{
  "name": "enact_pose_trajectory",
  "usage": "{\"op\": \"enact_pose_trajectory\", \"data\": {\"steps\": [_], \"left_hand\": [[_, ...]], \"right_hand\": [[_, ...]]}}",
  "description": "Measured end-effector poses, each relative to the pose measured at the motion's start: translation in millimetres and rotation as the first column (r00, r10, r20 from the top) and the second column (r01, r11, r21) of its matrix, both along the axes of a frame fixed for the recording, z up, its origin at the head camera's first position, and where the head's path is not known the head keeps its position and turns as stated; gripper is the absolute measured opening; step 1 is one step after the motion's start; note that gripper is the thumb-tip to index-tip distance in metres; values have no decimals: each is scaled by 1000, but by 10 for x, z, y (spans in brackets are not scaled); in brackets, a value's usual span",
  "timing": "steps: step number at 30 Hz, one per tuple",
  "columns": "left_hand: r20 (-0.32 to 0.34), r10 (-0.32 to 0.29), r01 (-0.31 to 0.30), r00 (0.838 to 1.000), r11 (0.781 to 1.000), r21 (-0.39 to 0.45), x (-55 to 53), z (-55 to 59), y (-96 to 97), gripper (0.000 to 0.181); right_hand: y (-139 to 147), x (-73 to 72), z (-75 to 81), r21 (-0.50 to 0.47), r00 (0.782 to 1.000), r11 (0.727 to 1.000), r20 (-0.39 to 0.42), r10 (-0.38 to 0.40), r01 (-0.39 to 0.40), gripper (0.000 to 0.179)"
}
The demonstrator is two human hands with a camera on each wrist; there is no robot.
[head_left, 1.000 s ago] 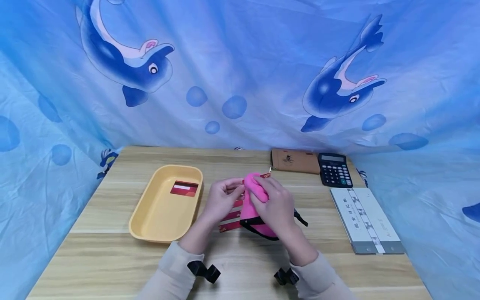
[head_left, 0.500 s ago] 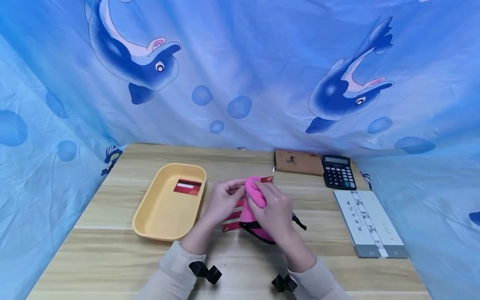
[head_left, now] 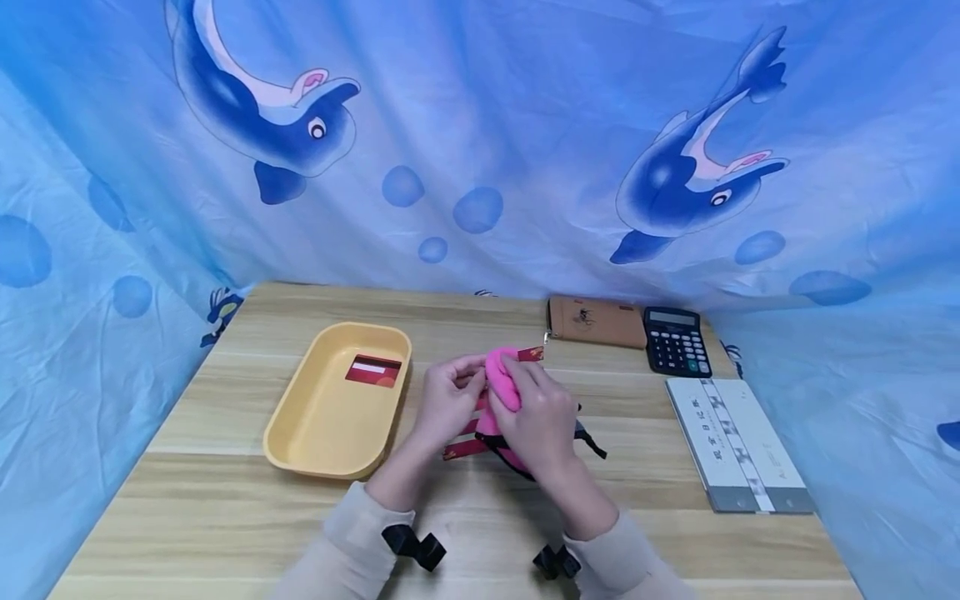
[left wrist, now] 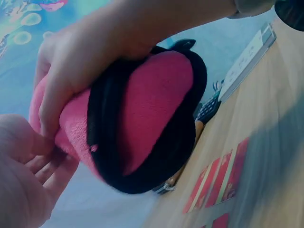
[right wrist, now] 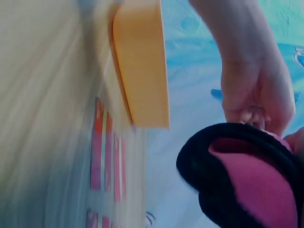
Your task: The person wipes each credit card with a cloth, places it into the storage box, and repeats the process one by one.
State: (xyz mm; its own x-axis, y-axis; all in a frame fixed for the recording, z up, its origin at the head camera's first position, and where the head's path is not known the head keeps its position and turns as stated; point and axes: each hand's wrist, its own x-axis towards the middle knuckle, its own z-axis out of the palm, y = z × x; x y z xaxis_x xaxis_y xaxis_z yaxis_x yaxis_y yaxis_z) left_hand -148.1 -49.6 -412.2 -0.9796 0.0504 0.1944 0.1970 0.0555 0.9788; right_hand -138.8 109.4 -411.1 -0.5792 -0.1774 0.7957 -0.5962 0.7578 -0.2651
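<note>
Above the table, my right hand [head_left: 540, 417] grips a pink plush pouch [head_left: 504, 383] with black trim. A dark strap hangs out on its right side. My left hand [head_left: 448, 398] pinches the far end of the pouch between thumb and fingers. From the left wrist, the pouch [left wrist: 152, 104] shows its black-edged opening and pink lining, with nothing visible inside. In the right wrist view the left hand [right wrist: 259, 99] meets the pouch's far end. Red striped cards [head_left: 465, 448] lie on the table below, partly hidden by the hands and pouch.
A yellow tray [head_left: 273, 446] with one red card [head_left: 372, 371] in it stands on the left. Another red piece [head_left: 531, 354] shows beyond the pouch. At the back right are a brown wallet [head_left: 600, 322] and a calculator [head_left: 677, 342]; a white-grey notebook [head_left: 738, 446] lies on the right.
The right hand and pouch have shifted slightly left, and the pouch's lower part is more hidden behind the hand. Both hands keep their hold. The head view has shifted a little.
</note>
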Motion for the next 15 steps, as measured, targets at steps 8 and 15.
{"op": "enact_pose_trajectory", "data": {"steps": [8, 15], "left_hand": [[-1, 98, -97, 995, 989, -113, 6, 9, -140, 23], [-7, 179, -179, 984, 983, -43, -1, -25, -170, 31]], "right_hand": [[332, -221, -106, -56, 989, 989, 74, -129, 134, 36], [639, -305, -140, -62, 958, 966, 160, -238, 250, 41]]}}
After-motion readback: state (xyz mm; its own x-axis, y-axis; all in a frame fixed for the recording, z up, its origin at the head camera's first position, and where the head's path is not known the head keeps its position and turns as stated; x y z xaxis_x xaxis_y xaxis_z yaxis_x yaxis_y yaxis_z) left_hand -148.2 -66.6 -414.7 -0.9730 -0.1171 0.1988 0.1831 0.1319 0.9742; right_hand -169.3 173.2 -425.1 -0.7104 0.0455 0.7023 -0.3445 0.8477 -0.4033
